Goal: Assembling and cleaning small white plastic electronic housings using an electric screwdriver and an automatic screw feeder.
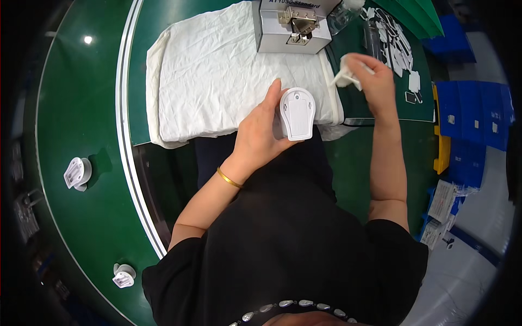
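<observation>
My left hand (260,127) is wrapped round a white plastic device housing (298,115), rounded at the top and flat at the bottom. Its underside faces up, showing a recessed panel and small screw holes. Out to the right, my right hand (375,81) pinches a small white piece (346,77) with a thin prong; motion blurs its exact kind. Below both hands lies a folded white cloth (206,70) on the green bench; the housing is held above its near right edge.
A grey box-shaped machine (293,41) with a metal mechanism stands behind the cloth. White and black strips (394,41) lie at the far right beside a clear plastic container (343,16). Blue bins (473,111) line the right. Two white devices (81,171) sit on the green conveyor belt (81,98) leftward.
</observation>
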Demonstrator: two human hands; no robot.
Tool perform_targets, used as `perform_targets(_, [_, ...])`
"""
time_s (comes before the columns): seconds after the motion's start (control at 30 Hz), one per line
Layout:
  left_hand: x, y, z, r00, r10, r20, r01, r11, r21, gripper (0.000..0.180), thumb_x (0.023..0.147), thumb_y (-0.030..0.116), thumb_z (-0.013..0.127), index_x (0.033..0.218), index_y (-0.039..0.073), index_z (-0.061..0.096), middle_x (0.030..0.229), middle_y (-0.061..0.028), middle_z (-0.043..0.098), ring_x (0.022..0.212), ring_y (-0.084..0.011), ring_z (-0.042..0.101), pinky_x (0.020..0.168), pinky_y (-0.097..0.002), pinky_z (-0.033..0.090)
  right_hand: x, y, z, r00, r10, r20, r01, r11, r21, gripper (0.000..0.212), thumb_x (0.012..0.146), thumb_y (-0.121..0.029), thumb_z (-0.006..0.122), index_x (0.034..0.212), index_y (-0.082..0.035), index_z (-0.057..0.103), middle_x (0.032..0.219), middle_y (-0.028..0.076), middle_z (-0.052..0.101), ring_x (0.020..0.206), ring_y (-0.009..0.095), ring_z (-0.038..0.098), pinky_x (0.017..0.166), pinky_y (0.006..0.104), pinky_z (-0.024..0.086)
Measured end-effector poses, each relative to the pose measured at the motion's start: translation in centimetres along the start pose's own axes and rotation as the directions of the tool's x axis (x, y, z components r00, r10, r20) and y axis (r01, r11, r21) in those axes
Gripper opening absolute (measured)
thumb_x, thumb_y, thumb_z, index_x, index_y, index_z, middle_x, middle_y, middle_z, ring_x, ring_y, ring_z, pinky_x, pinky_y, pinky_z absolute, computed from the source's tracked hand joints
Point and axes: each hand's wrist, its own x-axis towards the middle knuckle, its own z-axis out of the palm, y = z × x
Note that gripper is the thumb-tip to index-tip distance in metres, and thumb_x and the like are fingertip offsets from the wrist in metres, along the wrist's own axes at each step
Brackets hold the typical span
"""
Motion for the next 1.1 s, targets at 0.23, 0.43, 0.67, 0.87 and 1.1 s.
perform_targets(0.23, [1.0,0.6,-1.7,0.976,-0.186,-0.112,0.049,0.692,-0.72,0.111,0.076,0.01,0.084,0.156,0.009,0.007,0.139,-0.0214,0.049,0.122,-0.0273,0.055,0.1,-0.041,0.048,-5.7,-1.4,4.3,0.959,-0.194,0.205,0.159,0.971,0.178,0.042,0.082,-0.003,0.074,0.121,-0.001,0.059,0.113,0.005,0.062,0.1,0.013,0.059,0.087,0.026,0.048])
perform_targets(0.43, [0.7,1.2,-4.9,0.965,-0.2,-0.17,0.092,0.865,-0.493,0.106,0.077,0.014,0.084,0.157,0.013,0.014,0.149,-0.0203,0.041,0.126,-0.0302,0.052,0.102,-0.0412,0.046,-9.2,-4.1,8.4,0.864,-0.227,0.45,0.063,0.935,0.349,0.054,0.081,-0.002,0.075,0.127,-0.002,0.046,0.11,0.004,0.059,0.095,0.011,0.059,0.08,0.0257,0.049])
perform_targets(0.67, [1.1,1.1,-13.6,0.98,0.154,-0.129,-0.122,0.967,0.224,0.049,0.071,-0.002,0.076,0.117,0.009,0.062,0.124,-0.0053,0.064,0.101,-0.0198,0.064,0.085,-0.0333,0.052,-7.8,-5.7,10.9,0.767,-0.338,0.546,0.104,0.905,0.413,0.065,0.083,0.004,0.07,0.141,0.001,0.039,0.118,0.013,0.061,0.097,0.016,0.064,0.08,0.0271,0.052])
perform_targets(0.87, [2.4,-12.4,-28.7,0.483,-0.051,-0.874,0.477,0.853,0.214,0.046,0.077,0.022,0.078,0.108,-0.001,0.053,0.099,-0.017,0.064,0.087,-0.0262,0.063,0.077,-0.037,0.051,-8.2,-5.4,9.9,0.808,-0.359,0.467,0.199,0.912,0.358,0.055,0.085,0.0,0.071,0.136,-0.001,0.049,0.115,0.011,0.064,0.098,0.014,0.063,0.084,0.0264,0.05])
perform_targets(1.1, [-0.6,-18.2,-35.4,0.719,-0.154,-0.678,0.504,0.787,0.355,0.052,0.071,0.031,0.083,0.107,-0.004,0.068,0.113,-0.0217,0.068,0.106,-0.0358,0.065,0.091,-0.0411,0.05,-8.3,-4.5,8.9,0.81,-0.357,0.465,0.267,0.931,0.251,0.032,0.087,-0.002,0.07,0.118,0.0,0.064,0.098,0.007,0.069,0.091,0.012,0.064,0.082,0.0266,0.051])
